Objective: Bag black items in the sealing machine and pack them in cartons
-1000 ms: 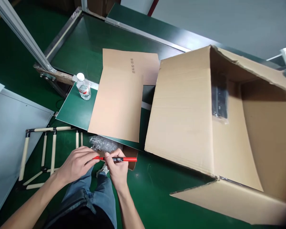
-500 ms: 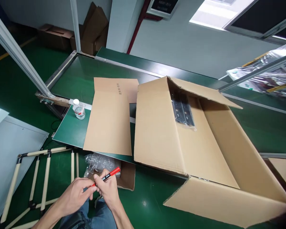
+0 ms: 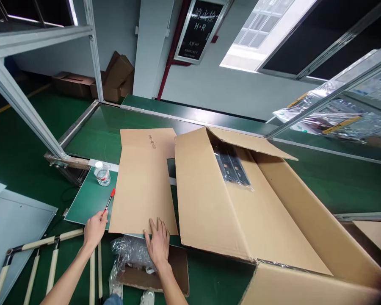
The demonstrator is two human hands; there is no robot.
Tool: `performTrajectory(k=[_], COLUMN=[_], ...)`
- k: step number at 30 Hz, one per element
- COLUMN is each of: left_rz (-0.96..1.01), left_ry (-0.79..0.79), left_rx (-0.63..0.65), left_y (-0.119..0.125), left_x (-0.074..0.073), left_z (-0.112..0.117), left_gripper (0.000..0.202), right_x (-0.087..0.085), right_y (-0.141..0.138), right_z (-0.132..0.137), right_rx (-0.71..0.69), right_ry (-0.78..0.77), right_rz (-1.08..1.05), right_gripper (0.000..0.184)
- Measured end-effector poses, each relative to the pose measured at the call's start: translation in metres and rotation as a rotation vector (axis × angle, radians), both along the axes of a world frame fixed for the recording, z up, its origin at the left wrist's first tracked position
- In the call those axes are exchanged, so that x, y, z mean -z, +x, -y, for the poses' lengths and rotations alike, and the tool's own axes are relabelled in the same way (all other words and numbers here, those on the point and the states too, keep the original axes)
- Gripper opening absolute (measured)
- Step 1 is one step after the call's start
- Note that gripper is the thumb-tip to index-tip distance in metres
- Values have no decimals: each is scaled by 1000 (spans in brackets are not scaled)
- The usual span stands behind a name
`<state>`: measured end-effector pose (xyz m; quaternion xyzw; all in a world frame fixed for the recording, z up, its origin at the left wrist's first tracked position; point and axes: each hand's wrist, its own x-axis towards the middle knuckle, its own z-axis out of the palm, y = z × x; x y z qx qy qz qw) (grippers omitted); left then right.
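Pinched in my left hand (image 3: 95,228) is a red and black marker pen (image 3: 108,201), its red end pointing away from me over the green tabletop, left of the cardboard sheet. My right hand (image 3: 158,241) lies with fingers spread on the near edge of that flat cardboard sheet (image 3: 139,182), which has small printed characters near its far end. Right of the sheet stands a large open cardboard box (image 3: 206,203). Inside it, against the left wall, are dark parts in clear plastic wrap (image 3: 231,166).
A water bottle (image 3: 102,173) with a white cap stands left of the sheet. Below the table edge sits a smaller carton (image 3: 178,271) with clear plastic wrap (image 3: 131,250). A pipe frame (image 3: 53,267) is at lower left. Plastic-wrapped goods (image 3: 333,114) lie at the far right.
Both hands were together on the marker pen near my lap. Now they are apart: the left has carried the pen to the tabletop, and the right rests on the sheet. The view has tilted up.
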<state>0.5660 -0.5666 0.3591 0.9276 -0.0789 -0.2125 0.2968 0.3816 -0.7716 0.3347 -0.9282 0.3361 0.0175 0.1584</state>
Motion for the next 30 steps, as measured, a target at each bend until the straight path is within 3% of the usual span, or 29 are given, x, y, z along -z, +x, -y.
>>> performTrajectory(k=[5,9,13,23,27,30], left_rz=[107,224,324,462,453,440], left_ry=[120,143,131,-114,-238,-302], left_rx=[-62,-14,2,-102,-132,-158], left_y=[25,35,39,35,34,11], left_x=[30,50,66,95,94,90], left_z=[33,53,61,59,50,26], left_gripper=[43,33,37,41,45,46], right_x=[33,42,46,57,54,50], right_y=[-13,-12,-15,-17,-14,-10], right_z=[3,4,9,21,22,22], right_rx=[30,52,21,-5,-13,-17], right_ry=[-127,-129,-110,-143,-159,-188], right_rz=[-47,-28,-29,-20,-26,-1], right_gripper=[53,55,56,58,59,58])
